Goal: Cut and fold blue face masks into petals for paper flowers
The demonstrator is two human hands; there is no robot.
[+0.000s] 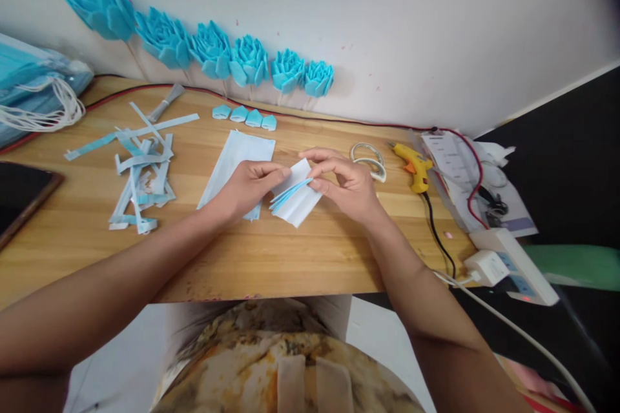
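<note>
Between both hands is a pleated blue-and-white face mask sheet (pixel 299 206), its blue folds fanned toward the lower left. My left hand (pixel 254 184) pinches its upper left edge between thumb and finger. On the right side, my right hand (pixel 345 184) grips the sheet with thumb and fingertips, the other fingers curved above it. Under and beside my left hand lie flat pale mask sheets (pixel 237 148), partly covered by that hand. Beyond them, several small folded blue petals (pixel 246 115) stand in a row.
Several blue flowers (pixel 210 50) on sticks line the wall. Cut strips (pixel 140 174) are heaped at left, near a dark flat device (pixel 24 197) and bagged blue material (pixel 39 90). To the right are pale rings (pixel 369 160), a yellow glue gun (pixel 413 166) and a power strip (pixel 520 271).
</note>
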